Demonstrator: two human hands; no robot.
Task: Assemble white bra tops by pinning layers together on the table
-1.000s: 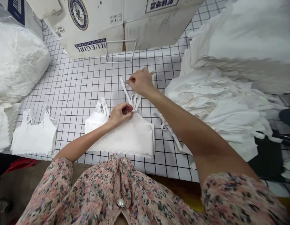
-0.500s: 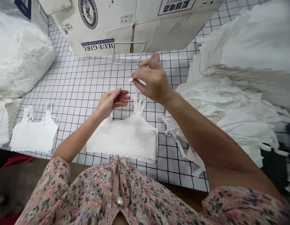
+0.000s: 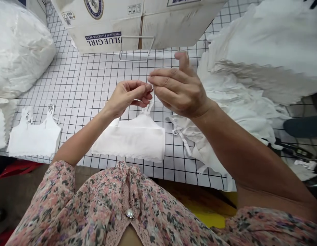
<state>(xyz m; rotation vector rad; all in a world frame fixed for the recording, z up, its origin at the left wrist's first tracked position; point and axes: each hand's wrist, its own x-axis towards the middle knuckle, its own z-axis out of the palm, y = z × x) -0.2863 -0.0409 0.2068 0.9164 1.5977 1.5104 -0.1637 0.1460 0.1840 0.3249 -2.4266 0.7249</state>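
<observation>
A white camisole top [image 3: 130, 140] with a scalloped hem lies flat before me, its thin straps [image 3: 147, 108] pointing away from me. Above those straps my two hands meet at the fingertips. My left hand [image 3: 130, 95] pinches with thumb and forefinger at the upper end of a strap. My right hand [image 3: 179, 89] is closed too, its fingers pressed together against the left fingertips and its little finger raised. A strap runs up into this pinch; the exact spot they grip is mostly hidden by the fingers.
Another white camisole [image 3: 34, 136] lies at the left, near a bulging clear plastic bag [image 3: 22, 51]. Heaps of white garments [image 3: 240, 112] and stacked white fabric [image 3: 271, 58] fill the right. A carton [image 3: 168, 29] and white wire frame [image 3: 134, 60] stand at the back.
My left hand has moved right and up and closed from a loose, open pose into a pinch. My right hand has shifted right, its small white piece now out of sight.
</observation>
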